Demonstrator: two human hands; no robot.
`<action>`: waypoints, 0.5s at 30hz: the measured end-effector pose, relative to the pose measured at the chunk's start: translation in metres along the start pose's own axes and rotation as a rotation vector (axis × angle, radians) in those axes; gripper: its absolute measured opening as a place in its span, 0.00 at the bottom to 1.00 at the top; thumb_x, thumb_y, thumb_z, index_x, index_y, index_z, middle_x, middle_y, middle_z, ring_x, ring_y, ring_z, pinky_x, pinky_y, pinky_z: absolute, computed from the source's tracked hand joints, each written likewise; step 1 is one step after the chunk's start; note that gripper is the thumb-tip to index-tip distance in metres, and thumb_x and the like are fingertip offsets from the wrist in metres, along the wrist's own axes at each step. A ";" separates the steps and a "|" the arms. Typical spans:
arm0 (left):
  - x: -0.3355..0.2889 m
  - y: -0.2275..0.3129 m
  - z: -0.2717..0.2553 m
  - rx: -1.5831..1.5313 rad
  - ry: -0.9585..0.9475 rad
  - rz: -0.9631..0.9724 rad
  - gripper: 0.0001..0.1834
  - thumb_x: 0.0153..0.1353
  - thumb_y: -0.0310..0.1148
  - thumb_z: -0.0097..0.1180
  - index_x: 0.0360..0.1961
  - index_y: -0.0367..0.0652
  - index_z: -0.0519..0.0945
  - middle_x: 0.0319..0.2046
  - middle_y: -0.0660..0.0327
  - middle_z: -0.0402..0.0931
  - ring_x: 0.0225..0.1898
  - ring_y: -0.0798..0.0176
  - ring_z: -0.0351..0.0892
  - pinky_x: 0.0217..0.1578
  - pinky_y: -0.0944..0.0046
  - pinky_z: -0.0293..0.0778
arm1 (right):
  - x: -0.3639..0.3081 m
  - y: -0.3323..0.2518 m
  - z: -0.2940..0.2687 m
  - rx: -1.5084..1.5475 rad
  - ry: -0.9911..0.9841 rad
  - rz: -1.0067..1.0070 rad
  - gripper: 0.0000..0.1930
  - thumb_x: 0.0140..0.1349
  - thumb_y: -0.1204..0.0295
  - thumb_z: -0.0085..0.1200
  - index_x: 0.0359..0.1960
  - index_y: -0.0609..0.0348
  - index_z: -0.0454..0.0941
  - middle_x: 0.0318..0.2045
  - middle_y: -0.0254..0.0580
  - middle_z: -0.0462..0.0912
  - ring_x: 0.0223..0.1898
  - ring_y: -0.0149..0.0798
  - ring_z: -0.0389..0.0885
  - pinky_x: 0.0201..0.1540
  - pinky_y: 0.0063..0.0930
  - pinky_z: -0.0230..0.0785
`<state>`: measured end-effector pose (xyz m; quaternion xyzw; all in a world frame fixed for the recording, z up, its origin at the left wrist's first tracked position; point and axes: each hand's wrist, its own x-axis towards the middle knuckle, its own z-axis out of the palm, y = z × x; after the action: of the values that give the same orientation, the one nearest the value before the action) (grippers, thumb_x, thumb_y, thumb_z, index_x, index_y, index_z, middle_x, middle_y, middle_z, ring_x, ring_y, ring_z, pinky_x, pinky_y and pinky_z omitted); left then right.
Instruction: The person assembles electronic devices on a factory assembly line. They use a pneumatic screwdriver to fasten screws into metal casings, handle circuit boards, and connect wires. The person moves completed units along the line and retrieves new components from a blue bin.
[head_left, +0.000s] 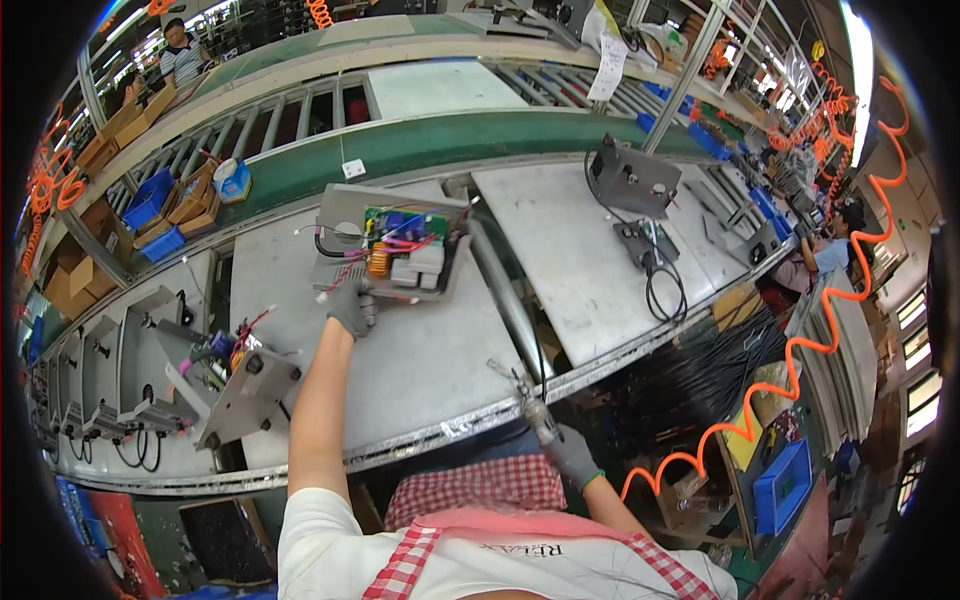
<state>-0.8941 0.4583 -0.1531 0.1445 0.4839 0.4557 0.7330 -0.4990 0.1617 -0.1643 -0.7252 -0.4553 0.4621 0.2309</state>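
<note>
A grey metal housing lies open on the bench, holding a green circuit board with a copper coil, grey heat sinks and coloured wires. My left hand, in a grey glove, is at the housing's near left edge beside loose wires. Its fingers are curled; what lies within them is hidden. Low at the bench's front edge, my gloved right hand is wrapped round what looks like an air nipper, a metal cylinder with two slim jaws. The jaws point away from me over the bench, apart from the housing.
Several grey housings stand at the left, one with wiring exposed. Another housing with a black cable sits on the right-hand plate. A roller fills the gap between plates. An orange coiled hose hangs at the right. Co-workers are farther off.
</note>
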 end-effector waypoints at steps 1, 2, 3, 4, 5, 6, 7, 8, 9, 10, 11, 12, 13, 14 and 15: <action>-0.020 -0.007 0.009 0.023 -0.016 -0.033 0.09 0.58 0.39 0.49 0.23 0.53 0.70 0.09 0.75 0.48 0.08 0.72 0.45 0.10 0.67 0.43 | 0.000 0.002 0.001 -0.029 -0.010 0.013 0.29 0.57 0.41 0.52 0.32 0.60 0.79 0.22 0.42 0.79 0.23 0.35 0.78 0.29 0.32 0.69; -0.039 -0.013 0.018 0.039 -0.031 -0.063 0.09 0.58 0.40 0.49 0.22 0.53 0.69 0.09 0.75 0.47 0.08 0.72 0.44 0.10 0.67 0.42 | 0.000 0.000 0.002 -0.047 -0.007 -0.001 0.29 0.57 0.41 0.52 0.33 0.60 0.79 0.23 0.43 0.80 0.25 0.36 0.79 0.31 0.33 0.70; -0.055 -0.019 0.031 0.057 -0.054 -0.090 0.10 0.59 0.40 0.49 0.22 0.53 0.68 0.08 0.75 0.47 0.08 0.73 0.42 0.10 0.68 0.42 | 0.002 -0.001 0.001 -0.063 0.002 -0.019 0.29 0.57 0.41 0.51 0.33 0.59 0.80 0.24 0.44 0.81 0.26 0.38 0.80 0.32 0.34 0.70; -0.069 -0.026 0.045 -0.018 -0.039 -0.154 0.12 0.60 0.41 0.47 0.22 0.50 0.68 0.08 0.75 0.46 0.08 0.73 0.42 0.10 0.68 0.42 | 0.005 0.004 0.000 -0.071 0.004 -0.018 0.29 0.57 0.40 0.51 0.34 0.59 0.80 0.25 0.43 0.82 0.28 0.39 0.81 0.34 0.34 0.70; -0.083 -0.035 0.058 -0.096 -0.021 -0.217 0.14 0.61 0.42 0.45 0.21 0.48 0.67 0.08 0.75 0.46 0.08 0.73 0.42 0.10 0.68 0.41 | 0.004 0.001 -0.001 -0.011 -0.015 -0.022 0.28 0.58 0.42 0.52 0.31 0.61 0.79 0.23 0.44 0.81 0.25 0.38 0.80 0.31 0.33 0.70; -0.097 -0.041 0.071 -0.176 -0.003 -0.271 0.16 0.62 0.43 0.44 0.21 0.46 0.67 0.08 0.75 0.45 0.08 0.73 0.42 0.10 0.68 0.41 | 0.006 0.003 -0.002 0.015 -0.029 -0.019 0.27 0.58 0.44 0.53 0.29 0.61 0.78 0.20 0.43 0.79 0.22 0.36 0.78 0.28 0.32 0.69; -0.111 -0.045 0.081 -0.255 -0.012 -0.291 0.18 0.63 0.43 0.42 0.21 0.44 0.67 0.08 0.75 0.45 0.08 0.73 0.41 0.11 0.68 0.41 | 0.008 0.006 -0.002 0.044 -0.041 -0.016 0.25 0.58 0.46 0.54 0.28 0.61 0.77 0.18 0.41 0.77 0.19 0.35 0.77 0.24 0.31 0.68; -0.125 -0.049 0.091 -0.331 -0.024 -0.311 0.19 0.63 0.44 0.41 0.21 0.42 0.67 0.08 0.75 0.45 0.08 0.74 0.41 0.11 0.68 0.41 | 0.005 0.004 -0.002 0.097 -0.043 -0.022 0.24 0.58 0.47 0.54 0.27 0.60 0.76 0.17 0.40 0.76 0.17 0.33 0.75 0.21 0.30 0.66; -0.133 -0.053 0.098 -0.407 -0.035 -0.328 0.21 0.64 0.45 0.39 0.20 0.40 0.67 0.07 0.76 0.44 0.08 0.74 0.41 0.11 0.68 0.41 | 0.002 0.000 -0.002 0.151 -0.047 -0.028 0.23 0.58 0.49 0.55 0.26 0.60 0.75 0.16 0.38 0.75 0.15 0.32 0.73 0.19 0.28 0.64; -0.137 -0.057 0.102 -0.493 -0.076 -0.379 0.22 0.64 0.46 0.38 0.21 0.40 0.67 0.07 0.76 0.44 0.09 0.74 0.41 0.12 0.68 0.41 | -0.002 -0.002 -0.001 0.205 -0.052 -0.034 0.22 0.59 0.50 0.56 0.26 0.60 0.75 0.15 0.37 0.73 0.13 0.31 0.71 0.16 0.27 0.62; -0.139 -0.059 0.103 -0.579 -0.116 -0.425 0.23 0.65 0.47 0.37 0.21 0.40 0.68 0.07 0.76 0.44 0.09 0.74 0.41 0.12 0.69 0.42 | -0.006 -0.004 0.000 0.223 -0.048 -0.043 0.21 0.59 0.51 0.56 0.26 0.59 0.74 0.15 0.36 0.73 0.13 0.30 0.71 0.15 0.26 0.61; -0.140 -0.063 0.103 -0.665 -0.159 -0.473 0.24 0.65 0.49 0.36 0.21 0.40 0.68 0.07 0.76 0.44 0.09 0.74 0.42 0.12 0.69 0.42 | -0.009 -0.005 0.000 0.240 -0.042 -0.050 0.20 0.59 0.52 0.56 0.26 0.59 0.74 0.15 0.35 0.72 0.12 0.29 0.70 0.14 0.25 0.60; -0.139 -0.072 0.104 -0.702 -0.167 -0.426 0.24 0.65 0.49 0.36 0.22 0.40 0.69 0.07 0.76 0.44 0.09 0.74 0.42 0.13 0.69 0.42 | -0.012 -0.004 0.001 0.258 -0.036 -0.057 0.19 0.59 0.54 0.56 0.26 0.59 0.74 0.15 0.34 0.71 0.12 0.28 0.69 0.13 0.24 0.59; -0.136 -0.084 0.106 -0.742 -0.175 -0.383 0.24 0.65 0.49 0.37 0.23 0.40 0.69 0.07 0.76 0.44 0.09 0.74 0.43 0.14 0.69 0.42 | -0.013 0.001 0.001 0.304 -0.056 -0.053 0.17 0.60 0.58 0.55 0.26 0.60 0.74 0.15 0.34 0.72 0.13 0.28 0.70 0.13 0.24 0.60; -0.139 -0.093 0.112 -0.780 -0.183 -0.340 0.24 0.65 0.50 0.37 0.23 0.40 0.70 0.07 0.76 0.44 0.10 0.74 0.44 0.14 0.69 0.42 | -0.018 0.002 0.000 0.328 -0.089 -0.033 0.16 0.60 0.59 0.55 0.26 0.60 0.74 0.15 0.34 0.72 0.13 0.28 0.70 0.13 0.24 0.60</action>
<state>-0.7666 0.3212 -0.0782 -0.1851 0.2256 0.4625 0.8372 -0.5013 0.1451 -0.1576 -0.6491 -0.3952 0.5580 0.3334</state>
